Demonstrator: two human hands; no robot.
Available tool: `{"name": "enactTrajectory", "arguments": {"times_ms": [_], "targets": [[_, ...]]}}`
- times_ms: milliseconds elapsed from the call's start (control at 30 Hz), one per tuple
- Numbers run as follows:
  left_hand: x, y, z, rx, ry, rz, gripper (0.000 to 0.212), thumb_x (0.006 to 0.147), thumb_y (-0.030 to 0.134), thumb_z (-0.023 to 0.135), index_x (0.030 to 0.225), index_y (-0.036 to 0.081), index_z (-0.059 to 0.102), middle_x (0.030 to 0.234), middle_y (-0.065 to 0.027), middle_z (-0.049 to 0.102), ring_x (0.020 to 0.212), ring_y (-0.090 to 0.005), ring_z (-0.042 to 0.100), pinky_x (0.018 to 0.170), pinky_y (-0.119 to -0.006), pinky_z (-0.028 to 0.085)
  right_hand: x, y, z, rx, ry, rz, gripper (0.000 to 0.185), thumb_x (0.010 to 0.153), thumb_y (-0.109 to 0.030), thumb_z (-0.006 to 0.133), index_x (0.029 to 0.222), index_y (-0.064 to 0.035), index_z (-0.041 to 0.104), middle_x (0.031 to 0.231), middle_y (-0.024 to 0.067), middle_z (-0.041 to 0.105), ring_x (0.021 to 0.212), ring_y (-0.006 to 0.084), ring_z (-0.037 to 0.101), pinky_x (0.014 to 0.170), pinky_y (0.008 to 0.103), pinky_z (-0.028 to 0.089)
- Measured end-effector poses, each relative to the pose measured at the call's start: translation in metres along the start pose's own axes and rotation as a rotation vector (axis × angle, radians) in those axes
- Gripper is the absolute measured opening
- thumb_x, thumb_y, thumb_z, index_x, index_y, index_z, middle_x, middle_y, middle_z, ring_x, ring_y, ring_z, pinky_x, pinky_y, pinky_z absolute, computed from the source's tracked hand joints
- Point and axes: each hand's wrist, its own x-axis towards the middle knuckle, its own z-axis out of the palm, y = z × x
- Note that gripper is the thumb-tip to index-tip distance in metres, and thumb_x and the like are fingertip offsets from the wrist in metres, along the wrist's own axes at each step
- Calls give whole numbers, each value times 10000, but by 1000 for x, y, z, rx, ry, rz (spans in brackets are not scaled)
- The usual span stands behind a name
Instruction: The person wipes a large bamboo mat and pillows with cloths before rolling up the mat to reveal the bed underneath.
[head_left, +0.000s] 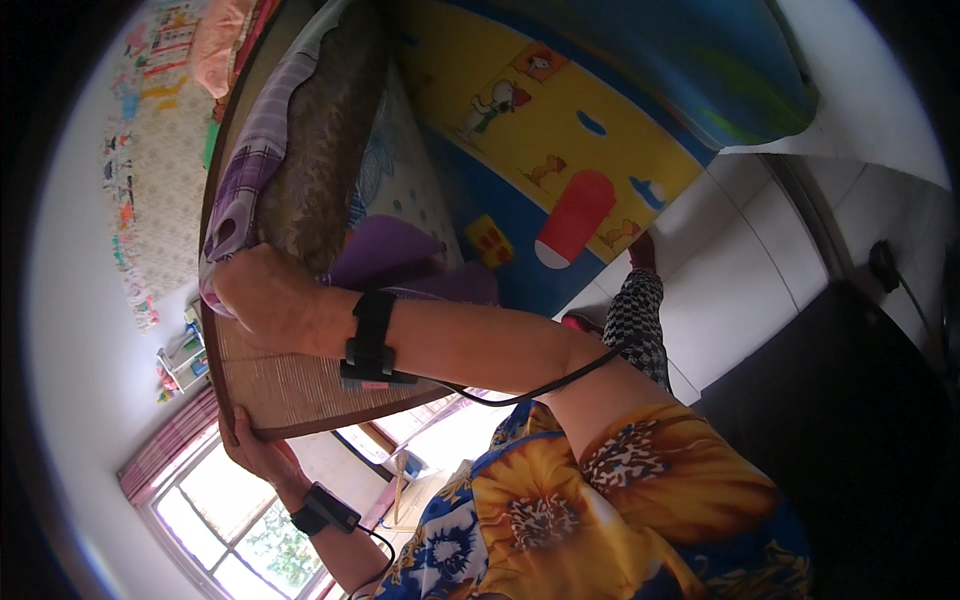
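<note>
My right hand is closed on the edge of a purple plaid cloth, against a woven straw mat with brown binding. Lower down, my left hand grips a corner of that mat at its bound edge. The mat stands raised, its surface facing me. Beside the cloth runs a brown plush blanket, and next to it a pale patterned cloth. Purple flat pieces show just past my right wrist; their kind is unclear. Black straps with cabled devices sit on both wrists.
A blue and yellow cartoon mat spreads beyond the bedding, by white floor tiles. My feet and checked trousers show at its edge. A large dark surface lies right. A window and small wall shelf are left.
</note>
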Motion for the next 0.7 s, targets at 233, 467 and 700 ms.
{"name": "enactTrajectory", "arguments": {"times_ms": [233,467,700], "targets": [[1,-7,8,8,-15,14,402,909,117,551,1259,-76,507,1185,-167,591,1066,-236,592,939,-332,469,-1,7,1,-22,53,1,121,688,-97,698,777,-23,663,731,176,661,712,334,678,669,405,546],[-3,-19,7,36,-2,-9,401,916,125,544,1264,-69,502,1168,-166,596,1066,-233,593,938,-343,474,-7,14,-4,-44,7,71,188,673,-119,723,823,-29,656,802,189,664,762,336,677,682,409,542],[-10,-15,29,-28,-59,-29,315,943,131,520,1197,-54,543,1098,-129,614,998,-182,602,869,-303,487,-5,25,-13,-64,-5,128,239,650,-144,748,824,-27,634,812,179,660,783,340,664,708,419,528]]}}
